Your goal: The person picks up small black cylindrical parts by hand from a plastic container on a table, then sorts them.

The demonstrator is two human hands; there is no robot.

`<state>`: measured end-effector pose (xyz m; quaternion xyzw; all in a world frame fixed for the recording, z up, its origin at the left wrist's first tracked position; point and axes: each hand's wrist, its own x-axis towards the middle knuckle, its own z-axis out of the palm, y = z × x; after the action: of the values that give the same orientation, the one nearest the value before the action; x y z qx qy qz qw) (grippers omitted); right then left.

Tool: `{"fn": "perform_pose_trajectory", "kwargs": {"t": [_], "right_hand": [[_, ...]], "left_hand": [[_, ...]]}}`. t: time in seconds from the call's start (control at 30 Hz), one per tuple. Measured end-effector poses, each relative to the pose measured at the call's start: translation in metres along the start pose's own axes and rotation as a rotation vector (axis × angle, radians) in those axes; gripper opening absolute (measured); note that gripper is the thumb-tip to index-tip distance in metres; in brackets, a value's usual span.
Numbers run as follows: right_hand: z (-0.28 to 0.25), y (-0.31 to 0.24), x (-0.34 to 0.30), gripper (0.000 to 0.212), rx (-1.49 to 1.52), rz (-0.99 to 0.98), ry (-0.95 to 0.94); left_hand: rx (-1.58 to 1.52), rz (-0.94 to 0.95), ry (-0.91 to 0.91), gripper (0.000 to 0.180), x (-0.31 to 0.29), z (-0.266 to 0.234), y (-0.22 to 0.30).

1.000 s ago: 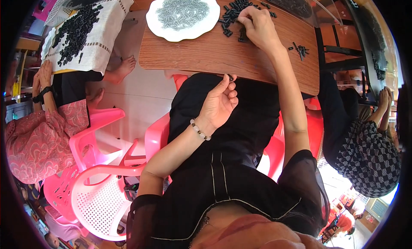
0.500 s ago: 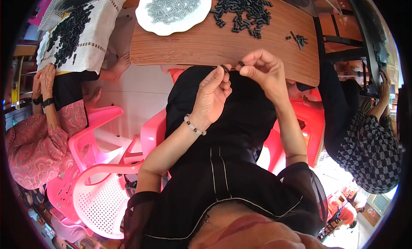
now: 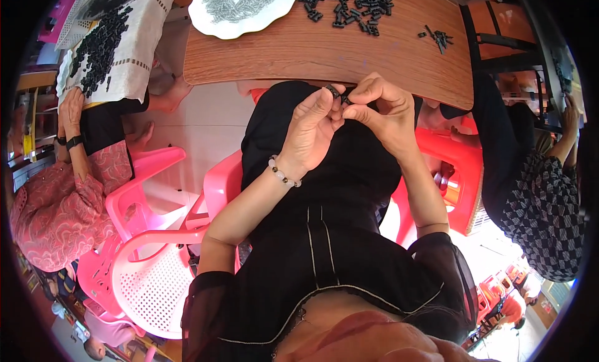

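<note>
Above my lap, just off the near edge of the table, my two hands meet fingertip to fingertip. A small black plastic part (image 3: 333,92) is pinched between thumb and fingers of my left hand (image 3: 312,125), which wears a beaded bracelet. My right hand (image 3: 385,112) pinches a second small dark piece (image 3: 346,100) right against it. Fingers partly cover both pieces, so whether they are joined cannot be seen. On the wooden table (image 3: 262,59) lie a heap of black plastic parts (image 3: 349,9) and a smaller cluster of thin black pieces (image 3: 442,39).
A white scalloped plate (image 3: 215,30) at the table's far left holds many small greyish, see-through pieces. At left, a person (image 3: 68,193) sits by a cloth (image 3: 134,50) bearing black parts. Another person (image 3: 543,212) sits at right. Pink plastic chairs (image 3: 150,293) stand beside me.
My right hand has moved in toward my left, and the two held pieces now meet where a gap was. The table sits slightly higher in view.
</note>
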<state>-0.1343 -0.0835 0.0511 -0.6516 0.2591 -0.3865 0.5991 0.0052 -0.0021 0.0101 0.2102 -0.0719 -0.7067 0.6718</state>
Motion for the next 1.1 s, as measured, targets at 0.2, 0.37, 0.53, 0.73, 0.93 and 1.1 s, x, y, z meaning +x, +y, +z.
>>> {"fn": "perform_pose_trajectory", "kwargs": {"t": [0.2,0.37,0.53,0.73,0.93,1.1], "right_hand": [[0.002,-0.006,0.001,0.016,-0.130,-0.048,-0.008],[0.001,-0.005,0.000,0.015,-0.171,-0.052,-0.009],[0.001,-0.005,0.001,0.014,-0.247,-0.092,-0.017],[0.000,-0.007,0.002,0.014,-0.370,-0.177,-0.015],[0.001,-0.012,0.000,0.013,-0.434,-0.229,-0.009],[0.001,-0.014,-0.003,0.013,-0.454,-0.228,-0.006]], "left_hand": [[0.018,0.011,0.067,0.029,-0.002,0.008,-0.005],[0.028,0.022,0.067,0.029,-0.001,0.006,-0.007],[0.044,0.025,0.080,0.027,-0.001,0.007,-0.007],[0.146,0.104,0.061,0.025,0.000,0.002,-0.008],[0.217,0.205,0.063,0.024,0.000,0.002,-0.013],[0.288,0.280,0.068,0.024,-0.002,0.008,-0.014]]}}
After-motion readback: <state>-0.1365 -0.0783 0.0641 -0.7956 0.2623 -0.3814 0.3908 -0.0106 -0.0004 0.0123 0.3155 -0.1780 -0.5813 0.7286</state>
